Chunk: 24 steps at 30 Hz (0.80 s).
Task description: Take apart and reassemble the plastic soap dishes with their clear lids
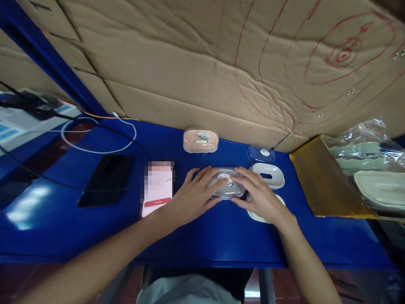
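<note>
A grey soap box (233, 191) with a clear lid and a round white sticker sits on the blue table in front of me. My left hand (198, 195) grips it from the left, thumb laid across the lid by the sticker. From the right, my right hand (257, 192) holds the same box, fingers on top and thumb low at the near side. Just behind my right hand lie a white slotted oval insert (276, 178) and a loose clear lid (261, 154). A cream oval piece (257, 217) is partly hidden under that hand.
At the back stands a pink lidded soap box (201, 141). Left of my hands are a lit phone (158, 190) and a dark phone (106, 179), with a white cable (98, 151) behind. An open carton (316, 181) holding bagged pale pieces (379, 188) is at right. Cardboard (177, 63) walls the back.
</note>
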{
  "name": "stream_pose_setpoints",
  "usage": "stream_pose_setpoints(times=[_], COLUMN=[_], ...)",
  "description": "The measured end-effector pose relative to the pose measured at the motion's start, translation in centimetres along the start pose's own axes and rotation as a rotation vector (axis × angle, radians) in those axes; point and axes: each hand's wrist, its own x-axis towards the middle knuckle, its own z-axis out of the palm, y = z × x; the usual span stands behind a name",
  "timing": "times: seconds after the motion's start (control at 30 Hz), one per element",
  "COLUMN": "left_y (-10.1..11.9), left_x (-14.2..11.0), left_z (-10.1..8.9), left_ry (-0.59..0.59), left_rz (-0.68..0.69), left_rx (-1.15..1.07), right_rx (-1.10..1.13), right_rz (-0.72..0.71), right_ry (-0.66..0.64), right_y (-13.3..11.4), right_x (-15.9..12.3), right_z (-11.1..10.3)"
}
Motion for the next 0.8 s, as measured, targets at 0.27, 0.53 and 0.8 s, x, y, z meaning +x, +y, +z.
stream_pose_setpoints(times=[0.27, 0.53, 0.8], left_y=[0.2, 0.2, 0.0], left_x=[0.0, 0.0, 0.0], left_z=[-0.2, -0.4, -0.2], left_ry=[0.003, 0.009, -0.01], left_rz=[0.018, 0.003, -0.004], left_rx=[0.03, 0.072, 0.058], right_rx=[-0.071, -0.091, -0.065], right_rz=[-0.047, -0.06, -0.036], right_ry=[0.026, 0.061, 0.046], right_y=[0.2, -0.1, 0.4], right_x=[-0.3, 0.2, 0.1], right_z=[-0.1, 0.6, 1.0])
